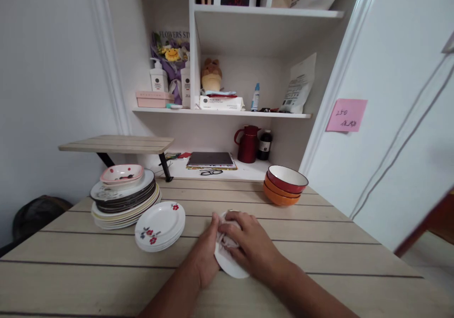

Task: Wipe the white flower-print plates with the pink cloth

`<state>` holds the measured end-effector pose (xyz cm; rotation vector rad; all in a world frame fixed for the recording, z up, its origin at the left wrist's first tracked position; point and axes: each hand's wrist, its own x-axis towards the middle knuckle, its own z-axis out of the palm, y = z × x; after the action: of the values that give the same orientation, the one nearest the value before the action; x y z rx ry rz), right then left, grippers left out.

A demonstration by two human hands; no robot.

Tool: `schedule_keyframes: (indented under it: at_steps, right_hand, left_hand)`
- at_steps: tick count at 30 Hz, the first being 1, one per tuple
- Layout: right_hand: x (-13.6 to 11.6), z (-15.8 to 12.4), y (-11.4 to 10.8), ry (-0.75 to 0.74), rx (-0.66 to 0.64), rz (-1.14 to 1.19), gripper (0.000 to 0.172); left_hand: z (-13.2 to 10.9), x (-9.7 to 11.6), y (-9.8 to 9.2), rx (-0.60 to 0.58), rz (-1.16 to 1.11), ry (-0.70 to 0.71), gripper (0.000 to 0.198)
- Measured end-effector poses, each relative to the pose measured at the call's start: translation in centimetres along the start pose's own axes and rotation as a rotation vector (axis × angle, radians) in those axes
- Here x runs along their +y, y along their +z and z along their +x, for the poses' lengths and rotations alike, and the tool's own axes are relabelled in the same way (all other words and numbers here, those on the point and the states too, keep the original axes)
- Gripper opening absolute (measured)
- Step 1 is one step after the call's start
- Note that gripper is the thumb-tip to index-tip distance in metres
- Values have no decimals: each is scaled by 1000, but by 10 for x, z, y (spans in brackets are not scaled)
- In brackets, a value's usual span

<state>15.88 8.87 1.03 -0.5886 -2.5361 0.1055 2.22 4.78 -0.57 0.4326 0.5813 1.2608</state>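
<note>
Over the middle of the table, my left hand (206, 252) grips the left rim of a small white plate (233, 267), thumb pointing up along its edge. Bunched under the fingers of my right hand (253, 242) is a pale crumpled cloth (226, 239), pressed against the plate's face; whether it is fabric or paper I cannot tell. To the left lies a low stack of small white plates with red flowers (161, 221). Behind it rises a taller stack of larger plates (124, 204), topped by pink-rimmed dishes (122, 175).
Several nested red and orange bowls (283, 188) stand at the back right. A small raised wooden shelf (117, 143) overhangs the plates at left. Along the back are a laptop (210, 159), glasses (211, 172), a dark red jug (248, 144) and a dark bottle (265, 145).
</note>
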Motion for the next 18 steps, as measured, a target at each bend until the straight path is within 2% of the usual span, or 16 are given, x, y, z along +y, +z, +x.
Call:
schedule_keyframes:
  at_steps: [3, 6, 8, 11, 13, 16, 18]
  right_hand:
    - [11, 1, -6, 126, -14, -115, 39]
    - [15, -4, -19, 254, -144, -199, 27]
    - [11, -9, -26, 266, -253, -212, 20]
    - [0, -14, -29, 177, -374, -148, 17]
    - [-8, -13, -24, 129, -353, -70, 19]
    - [-12, -5, -13, 86, -186, 8, 32]
    - [-8, 0, -7, 62, -78, -20, 42]
  left_hand:
    - [1, -1, 0, -5, -9, 14, 56]
    - [0, -2, -2, 26, 21, -6, 57]
    - [-1, -1, -3, 69, 56, -23, 58]
    - [-3, 0, -2, 92, 86, -36, 60]
    - [-4, 0, -1, 75, 75, -13, 61]
    - [-3, 0, 1, 51, 60, 16, 60]
    - [-1, 0, 0, 55, 57, 25, 57]
